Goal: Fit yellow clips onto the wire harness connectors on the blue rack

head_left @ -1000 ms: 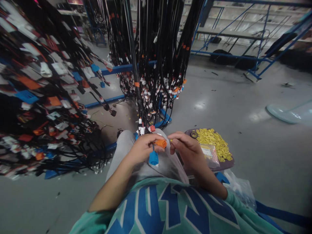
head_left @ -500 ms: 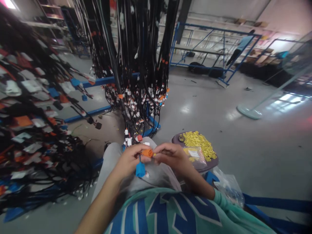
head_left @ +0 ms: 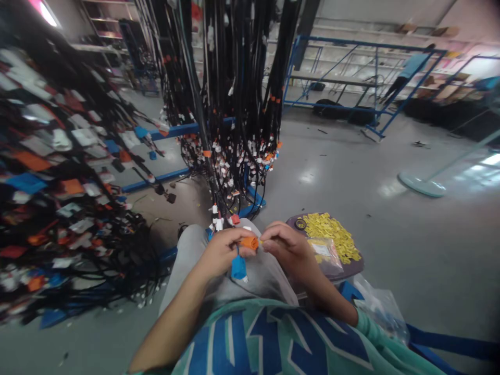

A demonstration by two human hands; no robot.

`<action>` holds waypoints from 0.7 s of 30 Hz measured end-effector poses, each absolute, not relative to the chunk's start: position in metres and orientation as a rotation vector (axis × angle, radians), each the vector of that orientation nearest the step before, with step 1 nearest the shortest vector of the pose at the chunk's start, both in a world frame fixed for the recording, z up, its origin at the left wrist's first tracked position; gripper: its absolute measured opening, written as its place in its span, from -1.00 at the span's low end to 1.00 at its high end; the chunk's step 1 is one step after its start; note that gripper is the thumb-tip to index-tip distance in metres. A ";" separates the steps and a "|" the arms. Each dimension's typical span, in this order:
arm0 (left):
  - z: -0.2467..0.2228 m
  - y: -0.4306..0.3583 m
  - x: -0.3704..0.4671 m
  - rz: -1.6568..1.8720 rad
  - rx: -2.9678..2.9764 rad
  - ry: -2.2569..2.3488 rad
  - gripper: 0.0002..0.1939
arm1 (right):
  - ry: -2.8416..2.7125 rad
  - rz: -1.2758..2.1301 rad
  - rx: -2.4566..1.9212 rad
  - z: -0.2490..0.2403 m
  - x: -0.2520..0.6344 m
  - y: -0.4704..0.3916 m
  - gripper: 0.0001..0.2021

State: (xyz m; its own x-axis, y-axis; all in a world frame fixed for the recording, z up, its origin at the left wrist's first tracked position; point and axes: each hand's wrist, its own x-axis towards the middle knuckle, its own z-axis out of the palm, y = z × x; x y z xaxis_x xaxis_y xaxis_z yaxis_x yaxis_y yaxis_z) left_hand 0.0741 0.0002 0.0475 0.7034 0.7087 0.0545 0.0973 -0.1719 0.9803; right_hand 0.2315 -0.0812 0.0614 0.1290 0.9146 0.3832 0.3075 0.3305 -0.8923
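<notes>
Left hand: the left hand (head_left: 223, 253) is grasping the orange connector (head_left: 249, 242) between the thumb and the bent fingers, with the open end of it turned to the right hand.
Orange connector: it is at the fingertips of the left hand, above the lap, and lies nearly level.
Blue connector: the blue connector (head_left: 238, 267) hangs just below the fingers of the left hand, on a short dark wire.
Right hand: the right hand (head_left: 289, 251) pinches a small yellow piece (head_left: 262, 243) with the thumb and the forefinger.
Yellow piece: it is just beside the orange connector, in front of the left hand's fingertips; whether the two are touching, I cannot tell.
Purple surface: to the right of the right hand there is a purple surface (head_left: 353, 269), which carries a heap of yellow pieces (head_left: 332, 234), a black ring (head_left: 300, 224) and a clear bag (head_left: 327, 256) with a white label.
Red and white connectors: just beyond the left hand are a red connector (head_left: 235, 219) and some white connectors (head_left: 219, 224).
Hanging cables: a thick bundle of black cables (head_left: 234, 78) hangs farther beyond both hands; more cables with connectors (head_left: 78, 172) fill the place to the left of the left hand.
Co-worker: a person (head_left: 410, 67) stands well apart, far beyond the right hand.
</notes>
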 end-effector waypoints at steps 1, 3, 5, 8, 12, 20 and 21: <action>0.048 0.000 0.075 0.624 1.677 0.641 -0.74 | -1.427 0.632 -1.192 0.060 0.231 -0.081 -0.94; 0.048 -0.001 0.075 0.632 1.676 0.614 -0.75 | -1.427 0.631 -1.173 0.058 0.230 -0.080 -0.94; 0.047 0.000 0.076 0.629 1.681 0.592 -0.74 | -1.424 0.651 -1.168 0.056 0.228 -0.079 -0.93; 0.046 0.001 0.075 0.627 1.717 0.560 -0.72 | -1.434 0.684 -1.169 0.053 0.226 -0.078 -0.92; 0.046 0.002 0.073 0.631 1.788 0.510 -0.69 | -1.453 0.708 -1.179 0.051 0.226 -0.077 -0.92; 0.049 0.004 0.073 0.629 1.956 0.473 -0.58 | -1.482 0.722 -1.212 0.055 0.227 -0.080 -0.91; 0.050 0.004 0.073 0.632 1.976 0.477 -0.57 | -1.476 0.727 -1.221 0.056 0.227 -0.080 -0.90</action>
State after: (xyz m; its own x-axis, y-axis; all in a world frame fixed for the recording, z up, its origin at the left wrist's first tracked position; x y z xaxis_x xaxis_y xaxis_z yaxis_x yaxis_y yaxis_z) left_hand 0.0734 0.0037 0.0498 0.7886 0.5697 0.2315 0.0662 -0.4529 0.8891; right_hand 0.2272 -0.0799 0.0555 0.0582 0.9419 0.3307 0.3118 0.2976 -0.9023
